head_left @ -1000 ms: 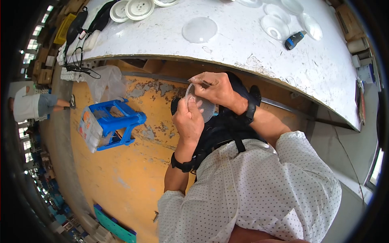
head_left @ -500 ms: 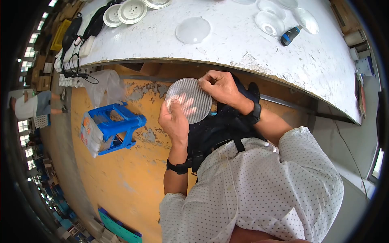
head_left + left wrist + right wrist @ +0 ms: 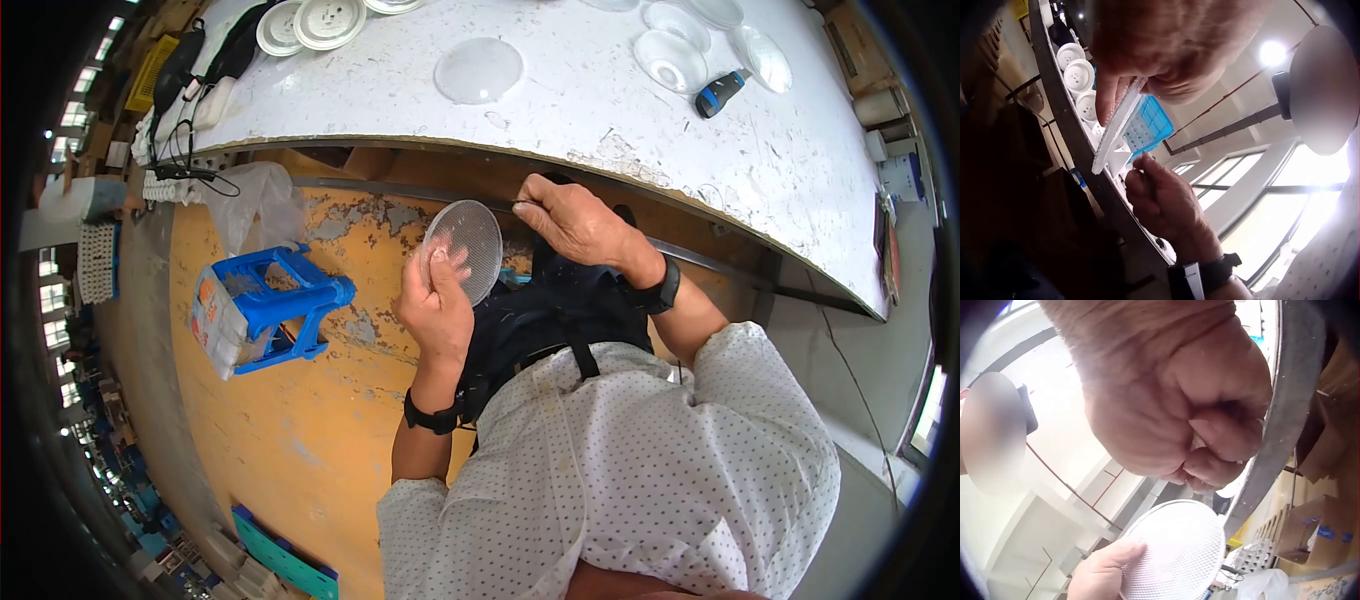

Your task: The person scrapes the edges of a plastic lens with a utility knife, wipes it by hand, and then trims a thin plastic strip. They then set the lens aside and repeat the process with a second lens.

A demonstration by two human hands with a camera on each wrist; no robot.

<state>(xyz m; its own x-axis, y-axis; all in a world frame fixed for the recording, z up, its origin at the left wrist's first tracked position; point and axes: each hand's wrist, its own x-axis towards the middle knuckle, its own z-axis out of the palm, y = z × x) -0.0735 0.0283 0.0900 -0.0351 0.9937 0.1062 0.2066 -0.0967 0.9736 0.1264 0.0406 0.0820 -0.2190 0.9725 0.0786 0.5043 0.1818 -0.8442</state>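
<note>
- Since half a second ago, your right grip (image 3: pixel 580 222) has drawn away from the clear textured disc (image 3: pixel 480 235), and the disc has turned from nearly face-on to a narrower oval.
- Your left grip (image 3: pixel 437 320) pinches the disc at its lower-left edge, thumb on one side, with the fingers behind showing through the clear material.
- You have the disc tilted near the centre of the frame, below the edge of the white counter (image 3: pixel 590 115); in the left wrist view it shows almost edge-on.
- Your right grip is curled, thumb against fingers, to the right of the disc and apart from it; a small dark spot shows at the fingertips, and you cannot tell whether it is something held.
- On the counter before you, another clear disc (image 3: pixel 479 71) lies flat at the upper middle of the frame, with white round parts (image 3: pixel 330 22) to the upper left.
- At the upper right you have clear dishes (image 3: pixel 672 62), with a black-and-blue tool (image 3: pixel 720 94) just beside them.
- Left of you, a blue stool (image 3: pixel 290 310) stands on the orange floor (image 3: pixel 300 440), near a plastic bag (image 3: pixel 262 205).
</note>
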